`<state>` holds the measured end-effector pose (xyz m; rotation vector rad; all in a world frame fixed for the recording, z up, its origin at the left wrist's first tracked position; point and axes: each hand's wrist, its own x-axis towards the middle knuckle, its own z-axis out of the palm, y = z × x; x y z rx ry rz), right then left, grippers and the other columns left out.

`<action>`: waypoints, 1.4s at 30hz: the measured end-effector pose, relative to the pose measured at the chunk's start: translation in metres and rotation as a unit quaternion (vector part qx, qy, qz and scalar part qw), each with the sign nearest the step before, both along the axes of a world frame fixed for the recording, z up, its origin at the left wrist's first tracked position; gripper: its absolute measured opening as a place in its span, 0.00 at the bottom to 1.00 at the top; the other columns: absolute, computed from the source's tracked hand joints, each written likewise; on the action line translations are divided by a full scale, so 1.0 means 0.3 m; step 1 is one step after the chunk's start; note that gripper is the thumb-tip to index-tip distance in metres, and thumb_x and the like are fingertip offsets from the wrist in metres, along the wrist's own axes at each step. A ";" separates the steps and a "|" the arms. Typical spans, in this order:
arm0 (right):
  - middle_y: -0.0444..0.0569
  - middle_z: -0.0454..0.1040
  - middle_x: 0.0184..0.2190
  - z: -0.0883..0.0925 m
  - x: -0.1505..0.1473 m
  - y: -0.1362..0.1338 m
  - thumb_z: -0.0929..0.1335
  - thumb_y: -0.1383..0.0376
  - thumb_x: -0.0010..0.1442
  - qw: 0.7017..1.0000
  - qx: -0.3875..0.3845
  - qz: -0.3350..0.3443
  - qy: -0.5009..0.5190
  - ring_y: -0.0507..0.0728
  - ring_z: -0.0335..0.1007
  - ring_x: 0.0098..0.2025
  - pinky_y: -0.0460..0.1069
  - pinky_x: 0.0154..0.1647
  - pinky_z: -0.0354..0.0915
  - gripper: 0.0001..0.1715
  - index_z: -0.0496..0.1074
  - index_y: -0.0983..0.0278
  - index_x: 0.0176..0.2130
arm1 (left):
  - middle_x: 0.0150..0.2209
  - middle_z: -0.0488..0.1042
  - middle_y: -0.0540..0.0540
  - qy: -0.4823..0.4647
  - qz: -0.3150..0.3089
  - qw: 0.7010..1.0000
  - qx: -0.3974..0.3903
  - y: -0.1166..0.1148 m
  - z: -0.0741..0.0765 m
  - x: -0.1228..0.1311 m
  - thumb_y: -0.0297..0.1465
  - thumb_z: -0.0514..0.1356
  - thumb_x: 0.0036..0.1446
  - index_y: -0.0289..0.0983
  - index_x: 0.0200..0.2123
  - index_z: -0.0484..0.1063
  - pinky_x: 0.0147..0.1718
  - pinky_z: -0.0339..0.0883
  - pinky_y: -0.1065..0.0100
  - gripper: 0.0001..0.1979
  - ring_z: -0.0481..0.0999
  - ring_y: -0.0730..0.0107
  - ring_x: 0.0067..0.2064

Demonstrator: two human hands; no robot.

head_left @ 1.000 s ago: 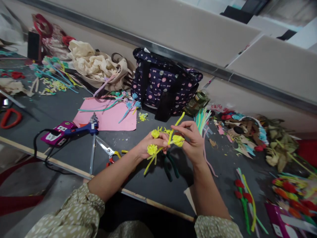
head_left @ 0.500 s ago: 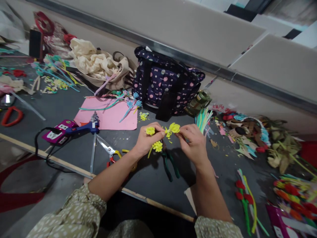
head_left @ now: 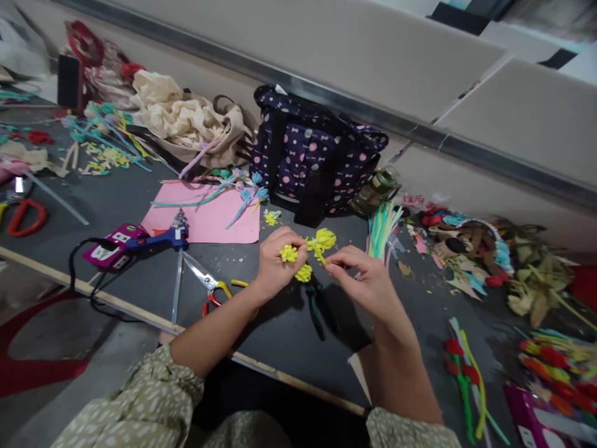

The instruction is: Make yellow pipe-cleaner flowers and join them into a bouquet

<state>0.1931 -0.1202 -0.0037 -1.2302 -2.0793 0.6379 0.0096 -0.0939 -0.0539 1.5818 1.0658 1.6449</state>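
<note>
Several yellow fuzzy flowers (head_left: 324, 239) cluster at the middle of the head view. My left hand (head_left: 278, 260) is closed around their stems, with one flower head at its knuckles and another just below its fingers. To the right, my right hand (head_left: 357, 274) pinches the end of a thin yellow strand hanging from the upper flower. Dark green-handled pliers (head_left: 318, 311) lie on the table just below the hands. Scissors with red and yellow handles (head_left: 208, 283) rest beside my left forearm, partly hidden by it.
A blue glue gun (head_left: 161, 239) and purple box (head_left: 114, 247) lie left, near pink paper (head_left: 209, 218). Behind stand a dark patterned bag (head_left: 312, 152) and green jar (head_left: 379, 190). Pipe cleaners (head_left: 383, 230), scraps and red flowers (head_left: 461, 361) lie right.
My right hand has moved slightly down and off the upper flower, onto the yellow strand. My left hand has turned a little, and the flowers in it have shifted.
</note>
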 end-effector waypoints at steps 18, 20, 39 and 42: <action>0.48 0.76 0.34 -0.002 -0.003 -0.008 0.67 0.66 0.62 0.996 0.059 -0.056 -0.045 0.57 0.70 0.38 0.53 0.40 0.64 0.06 0.74 0.62 0.41 | 0.26 0.70 0.50 -0.177 -0.151 0.958 -0.170 0.020 -0.011 0.009 0.35 0.65 0.51 0.34 0.27 0.74 0.27 0.65 0.72 0.09 0.69 0.76 0.26; 0.49 0.76 0.36 0.010 0.002 -0.017 0.67 0.66 0.63 0.996 0.052 -0.050 -0.043 0.57 0.70 0.37 0.52 0.40 0.65 0.11 0.72 0.61 0.47 | 0.26 0.70 0.51 -0.182 -0.146 0.958 -0.168 0.022 -0.013 0.007 0.35 0.65 0.51 0.34 0.27 0.74 0.27 0.65 0.72 0.09 0.69 0.76 0.26; 0.51 0.74 0.33 0.073 -0.007 -0.056 0.66 0.78 0.59 0.943 0.273 0.115 -0.149 0.56 0.65 0.37 0.51 0.37 0.67 0.16 0.73 0.62 0.43 | 0.23 0.68 0.52 -0.279 -0.172 0.904 -0.276 0.037 -0.017 0.010 0.32 0.68 0.44 0.34 0.24 0.73 0.26 0.67 0.72 0.08 0.66 0.78 0.24; 0.51 0.75 0.33 0.072 -0.017 -0.057 0.67 0.77 0.58 0.935 0.298 0.123 -0.146 0.56 0.65 0.37 0.52 0.37 0.68 0.14 0.73 0.64 0.42 | 0.23 0.69 0.52 -0.240 -0.145 0.926 -0.253 0.034 -0.020 0.011 0.31 0.66 0.46 0.34 0.23 0.73 0.26 0.64 0.72 0.07 0.67 0.77 0.25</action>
